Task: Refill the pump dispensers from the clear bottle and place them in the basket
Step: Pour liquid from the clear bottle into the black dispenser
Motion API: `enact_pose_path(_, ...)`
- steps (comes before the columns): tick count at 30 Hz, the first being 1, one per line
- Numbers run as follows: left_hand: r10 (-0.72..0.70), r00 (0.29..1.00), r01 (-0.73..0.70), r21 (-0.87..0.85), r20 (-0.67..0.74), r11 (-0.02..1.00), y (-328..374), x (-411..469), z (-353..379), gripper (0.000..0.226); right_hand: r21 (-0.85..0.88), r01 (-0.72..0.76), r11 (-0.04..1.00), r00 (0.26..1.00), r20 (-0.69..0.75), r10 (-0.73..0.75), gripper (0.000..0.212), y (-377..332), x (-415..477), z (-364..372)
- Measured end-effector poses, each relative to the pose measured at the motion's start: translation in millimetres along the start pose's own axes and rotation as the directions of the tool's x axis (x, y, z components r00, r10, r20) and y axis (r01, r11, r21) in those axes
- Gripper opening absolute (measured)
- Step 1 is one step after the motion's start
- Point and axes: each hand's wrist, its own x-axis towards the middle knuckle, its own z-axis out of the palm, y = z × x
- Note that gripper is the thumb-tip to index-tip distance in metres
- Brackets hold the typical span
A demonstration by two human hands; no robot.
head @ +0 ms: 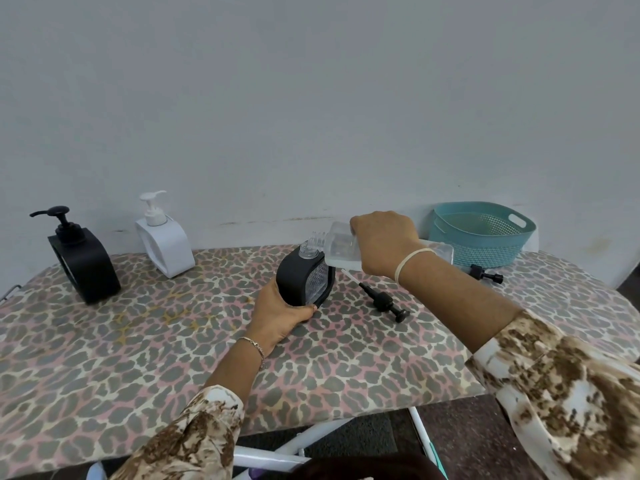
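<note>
Left hand gripped the open black dispenser at its base on the leopard-print table | right hand held the clear bottle tipped, mouth just above the dispenser's neck | pump head lay just right | teal basket far right, well apart.

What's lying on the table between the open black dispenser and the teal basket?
Head view: a black pump head with a white tube beside the open black dispenser, another black pump by the teal basket.
</note>
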Motion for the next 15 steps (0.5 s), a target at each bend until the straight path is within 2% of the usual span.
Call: enact_pose_path(15,0.002,1.000,-0.002,0.008,-0.001,1.000,2.0,-1.0,0.1,0.068,0.004,0.006,1.000,1.000,0.008,-0.006,0.037,0.6,0.6,-1.4)
